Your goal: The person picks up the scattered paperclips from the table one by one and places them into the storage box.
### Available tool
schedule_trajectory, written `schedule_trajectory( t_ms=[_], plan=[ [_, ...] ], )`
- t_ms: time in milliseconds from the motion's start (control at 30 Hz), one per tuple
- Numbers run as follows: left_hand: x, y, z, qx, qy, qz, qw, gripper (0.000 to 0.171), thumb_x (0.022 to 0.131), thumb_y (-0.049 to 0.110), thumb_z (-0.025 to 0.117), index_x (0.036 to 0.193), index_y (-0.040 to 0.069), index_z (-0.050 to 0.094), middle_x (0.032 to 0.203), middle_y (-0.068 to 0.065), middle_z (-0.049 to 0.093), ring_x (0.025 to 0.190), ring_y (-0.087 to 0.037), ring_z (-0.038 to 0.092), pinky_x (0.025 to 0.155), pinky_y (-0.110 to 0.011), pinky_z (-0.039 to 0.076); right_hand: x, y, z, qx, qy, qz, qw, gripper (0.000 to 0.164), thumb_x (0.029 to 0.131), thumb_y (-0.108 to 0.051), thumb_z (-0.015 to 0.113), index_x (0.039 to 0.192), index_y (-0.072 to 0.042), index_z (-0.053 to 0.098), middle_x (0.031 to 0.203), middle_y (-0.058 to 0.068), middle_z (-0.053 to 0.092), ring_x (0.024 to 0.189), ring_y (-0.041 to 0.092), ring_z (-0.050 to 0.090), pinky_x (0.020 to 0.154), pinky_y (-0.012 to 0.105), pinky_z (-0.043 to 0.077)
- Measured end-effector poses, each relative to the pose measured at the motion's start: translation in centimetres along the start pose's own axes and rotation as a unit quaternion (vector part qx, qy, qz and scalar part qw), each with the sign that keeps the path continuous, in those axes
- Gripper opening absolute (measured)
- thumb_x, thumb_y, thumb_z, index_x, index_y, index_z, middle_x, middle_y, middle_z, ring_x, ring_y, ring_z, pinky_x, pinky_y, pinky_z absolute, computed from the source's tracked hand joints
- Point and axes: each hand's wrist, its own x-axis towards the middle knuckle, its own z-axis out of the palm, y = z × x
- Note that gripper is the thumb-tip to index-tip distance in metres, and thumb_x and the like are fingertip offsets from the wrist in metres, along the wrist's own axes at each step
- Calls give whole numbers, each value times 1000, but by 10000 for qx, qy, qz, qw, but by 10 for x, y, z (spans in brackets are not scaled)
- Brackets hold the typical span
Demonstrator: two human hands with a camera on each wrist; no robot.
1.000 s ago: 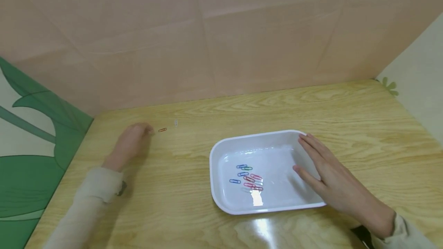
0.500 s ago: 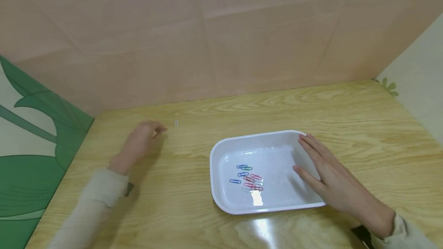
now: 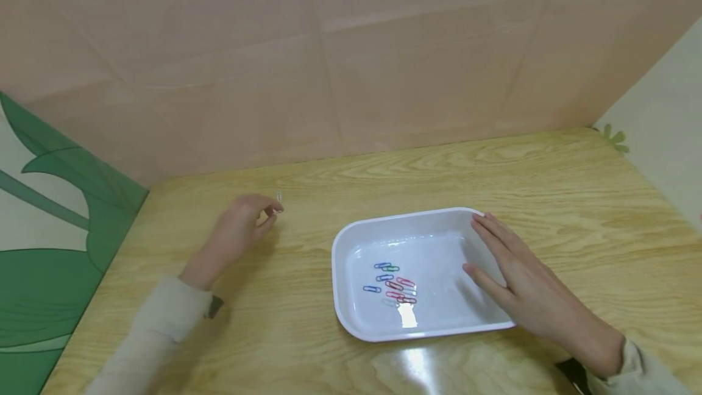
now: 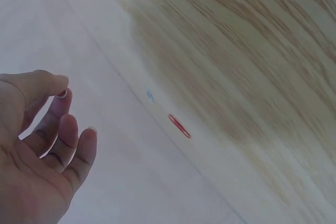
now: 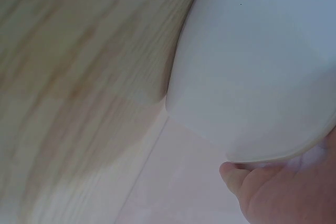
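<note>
My left hand is over the left part of the table, thumb and index finger pinching a tiny paper clip, mostly hidden by the fingertips. Just beyond those fingertips lies a pale paper clip. The left wrist view shows a red paper clip on the table near the pale one; in the head view the hand covers that spot. My right hand rests at the right rim of a white tray, fingers fairly straight, thumb over the inside. Several blue, green, red and pink paper clips lie in the tray's left half.
The wood-grain table meets a beige cloth-covered wall at the back. A panel with green leaf shapes borders the left side, and a pale panel stands on the right.
My left hand has moved right along the table, past the red paper clip's spot, to beside the pale one. The right hand and the tray have stayed in place.
</note>
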Motion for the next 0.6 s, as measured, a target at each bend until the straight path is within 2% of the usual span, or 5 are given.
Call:
schedule_trajectory(
  t_ms=[200, 400, 600],
  plan=[
    [0, 12, 0, 71, 24, 228, 9997, 17, 88, 3, 71, 104, 6, 73, 97, -8, 74, 94, -28, 65, 74, -39, 58, 0, 0, 0, 9, -17, 13, 10000, 71, 101, -36, 56, 156, -5, 24, 163, 17, 23, 152, 35, 19, 127, 44, 11],
    [1, 25, 0, 96, 60, 463, 9989, 18, 87, 3, 72, 104, 7, 74, 92, -5, 73, 88, -24, 64, 70, -33, 57, 0, 0, 0, -2, 17, -16, 10000, 71, 101, -35, 57, 156, -4, 25, 163, 18, 23, 152, 36, 20, 128, 39, 9],
    [3, 40, -1, -60, 238, 961, 9951, 18, 85, 0, 74, 102, 6, 74, 90, -4, 73, 84, -20, 65, 76, -34, 58, 0, 1, 1, -15, 64, -41, 10000, 71, 101, -35, 57, 156, -4, 26, 163, 18, 24, 151, 36, 22, 128, 38, 9]
  ],
)
